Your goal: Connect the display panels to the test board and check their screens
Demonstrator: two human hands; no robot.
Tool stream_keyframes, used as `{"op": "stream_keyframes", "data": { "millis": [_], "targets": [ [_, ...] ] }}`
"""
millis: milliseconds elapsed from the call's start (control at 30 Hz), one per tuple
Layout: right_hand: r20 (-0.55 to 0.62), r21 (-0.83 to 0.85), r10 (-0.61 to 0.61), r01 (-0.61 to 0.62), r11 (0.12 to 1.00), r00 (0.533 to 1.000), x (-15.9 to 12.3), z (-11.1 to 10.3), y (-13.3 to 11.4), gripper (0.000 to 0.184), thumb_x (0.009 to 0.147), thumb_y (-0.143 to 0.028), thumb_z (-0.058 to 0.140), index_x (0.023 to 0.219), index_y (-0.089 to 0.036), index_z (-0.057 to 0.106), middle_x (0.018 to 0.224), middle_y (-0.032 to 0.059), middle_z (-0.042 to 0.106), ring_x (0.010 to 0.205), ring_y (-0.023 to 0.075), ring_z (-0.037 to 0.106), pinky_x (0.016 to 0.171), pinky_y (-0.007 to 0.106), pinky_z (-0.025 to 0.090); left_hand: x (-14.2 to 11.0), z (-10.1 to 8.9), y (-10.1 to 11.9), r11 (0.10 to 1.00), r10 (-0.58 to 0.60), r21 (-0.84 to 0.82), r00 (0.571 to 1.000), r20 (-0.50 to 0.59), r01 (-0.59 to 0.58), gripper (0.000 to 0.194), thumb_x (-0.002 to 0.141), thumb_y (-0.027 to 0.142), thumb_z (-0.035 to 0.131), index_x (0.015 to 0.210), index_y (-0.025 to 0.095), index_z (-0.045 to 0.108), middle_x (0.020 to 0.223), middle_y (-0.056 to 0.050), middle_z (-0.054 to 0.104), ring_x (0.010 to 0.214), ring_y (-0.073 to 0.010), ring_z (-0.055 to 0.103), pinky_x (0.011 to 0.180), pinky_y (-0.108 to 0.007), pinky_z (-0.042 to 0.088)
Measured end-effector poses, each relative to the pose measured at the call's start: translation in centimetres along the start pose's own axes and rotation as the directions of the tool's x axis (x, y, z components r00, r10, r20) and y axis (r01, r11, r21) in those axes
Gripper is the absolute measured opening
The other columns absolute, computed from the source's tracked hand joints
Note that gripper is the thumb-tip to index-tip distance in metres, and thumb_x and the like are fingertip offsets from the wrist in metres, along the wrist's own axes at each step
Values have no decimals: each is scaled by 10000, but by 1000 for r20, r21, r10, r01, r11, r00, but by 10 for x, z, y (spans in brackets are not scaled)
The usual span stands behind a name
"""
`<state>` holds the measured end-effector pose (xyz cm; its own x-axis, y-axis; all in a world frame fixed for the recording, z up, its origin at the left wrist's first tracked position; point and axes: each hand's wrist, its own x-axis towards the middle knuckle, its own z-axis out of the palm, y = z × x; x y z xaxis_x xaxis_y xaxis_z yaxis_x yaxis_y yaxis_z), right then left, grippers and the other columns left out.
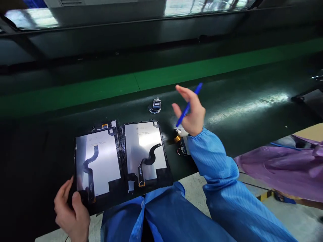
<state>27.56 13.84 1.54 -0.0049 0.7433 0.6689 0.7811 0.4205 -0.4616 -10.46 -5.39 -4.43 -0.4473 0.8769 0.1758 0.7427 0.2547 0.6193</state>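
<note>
My left hand (72, 208) grips the lower left corner of a tablet display assembly (104, 161), thumb on its near edge. A silvery back panel and a dark, curved ribbon cable show on it. Close to its right side lies a similar display assembly (143, 144), with its own dark ribbon cable. Raised above the bench, my right hand (193, 114) holds a slim blue pen-like tool (186, 110) across it, thumb and forefinger apart from each other. Below that hand is a black electronic part (184, 146) with a gold-coloured strip and a thin red wire, partly hidden by my sleeve.
A chrome tally counter (156, 105) stands on the dark bench (239, 134) behind the displays. Along the far side runs a green strip (161, 76). At the right, a person in purple clothing (285, 168) is close to the bench edge. More dark parts (111, 124) lie behind the left display.
</note>
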Motion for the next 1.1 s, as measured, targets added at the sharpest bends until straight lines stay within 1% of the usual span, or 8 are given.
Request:
{"op": "stream_keyframes", "data": {
  "millis": [100, 233, 333, 467, 733, 900, 1000, 1100],
  "targets": [
    [-146, 71, 49, -39, 997, 988, -38, -40, -36, 393, 944, -193, 595, 1330, -247, 541, 1280, 65, 697, 1026, 218, 728, 959, 432, 594, 12, -12, 15, 997, -62, -54, 995, -73, 58, 549, 955, 421, 524, 1444, 171, 502, 1365, -183, 636, 1323, -357, 566, 1145, -550, 405],
    [58, 16, 53, -54, 998, 997, -110, -71, -69, 261, 913, -151, 657, 1142, -276, 670, 919, -18, 781, 751, 147, 751, 694, 254, 603, 20, -13, 39, 979, 192, 65, 981, 21, -193, 611, 930, 358, 585, 1487, 145, 456, 1503, -199, 510, 1443, -386, 421, 1183, -584, 346],
    [94, -12, 276, -276, 961, 957, -142, -76, -65, 127, 963, -193, 610, 1053, -246, 682, 882, -8, 776, 740, 143, 745, 683, 249, 582, 20, -2, 67, 861, 500, -18, 838, 221, -509, 549, 944, 284, 561, 1473, 183, 450, 1522, -168, 484, 1495, -362, 341, 1234, -595, 250],
    [99, 43, 450, -455, 889, 888, -138, -61, -34, 275, 916, -307, 680, 1173, -227, 621, 1062, 49, 764, 877, 206, 729, 820, 358, 585, 16, 27, 110, 741, 650, -116, 662, 372, -662, 332, 970, 225, 516, 1297, 224, 572, 1300, -123, 598, 1274, -308, 536, 1081, -494, 450],
    [334, 181, 360, -434, 882, 871, -102, -24, -13, 571, 818, -221, 687, 1352, -249, 488, 1178, 55, 707, 732, 177, 623, 799, 406, 560, 16, 72, 157, 695, 651, -102, 561, 512, -712, 338, 825, 398, 755, 1019, 162, 610, 1036, -118, 585, 997, -315, 545, 870, -453, 507],
    [412, 413, 303, -473, 779, 859, -100, -31, -4, 682, 754, -264, 757, 1368, -244, 460, 1171, 61, 698, 844, 186, 681, 837, 380, 578, 21, 71, 152, 793, 581, -248, 565, 586, -557, 180, 863, 271, 679, 1008, 174, 639, 1021, -92, 657, 946, -270, 606, 858, -411, 494],
    [377, 485, 282, -448, 751, 882, -98, -35, -1, 648, 788, -299, 756, 1363, -243, 462, 1182, 70, 693, 1038, 224, 685, 939, 403, 570, 28, 69, 150, 897, 415, -405, 655, 631, -178, 192, 938, 314, 568, 1040, 190, 674, 1000, -67, 719, 908, -218, 655, 844, -355, 496],
    [255, 521, 298, -390, 759, 920, -94, -33, -2, 449, 913, -370, 665, 1314, -259, 498, 1171, 64, 703, 1058, 217, 687, 962, 410, 572, 35, 65, 152, 805, 274, -545, 671, 689, 232, 272, 967, 357, 522, 976, 159, 708, 958, -74, 752, 856, -185, 688, 836, -314, 519]
  ]
}}
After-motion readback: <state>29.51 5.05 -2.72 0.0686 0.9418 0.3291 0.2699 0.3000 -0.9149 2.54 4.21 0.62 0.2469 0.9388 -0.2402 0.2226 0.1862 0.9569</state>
